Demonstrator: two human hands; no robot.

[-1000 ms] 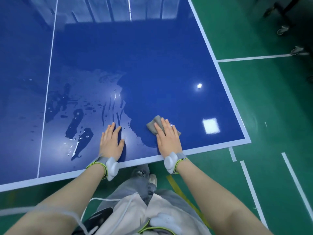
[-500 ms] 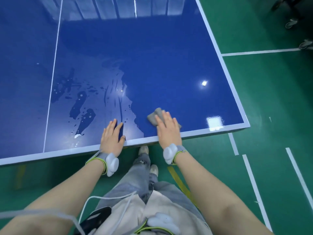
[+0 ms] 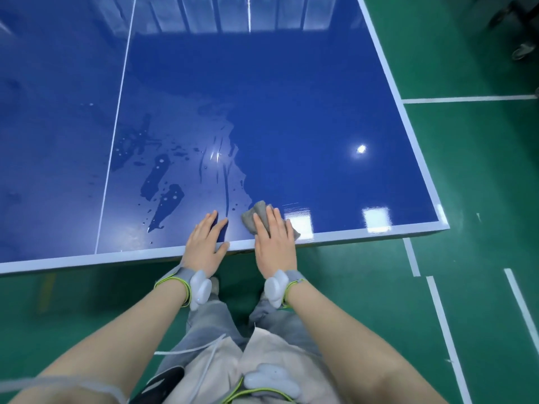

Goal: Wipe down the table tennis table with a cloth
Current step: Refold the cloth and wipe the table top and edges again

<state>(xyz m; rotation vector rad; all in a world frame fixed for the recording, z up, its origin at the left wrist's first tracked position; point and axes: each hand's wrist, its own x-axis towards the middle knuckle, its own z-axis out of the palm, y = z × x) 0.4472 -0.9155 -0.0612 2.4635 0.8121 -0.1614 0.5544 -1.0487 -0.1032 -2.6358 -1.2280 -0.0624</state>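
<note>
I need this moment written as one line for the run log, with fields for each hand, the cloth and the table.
left hand: flat on table edge | right hand: pressing cloth | cloth: grey, at near edge | table: wet streaks left of cloth

We see both hands resting flat on the near edge of the table tennis table [image 3: 320,112]. Our right hand [image 3: 275,243] lies on the cloth [image 3: 258,215]; our left hand [image 3: 204,246] lies just beside it, with water puddles [image 3: 163,196] farther left.
</note>
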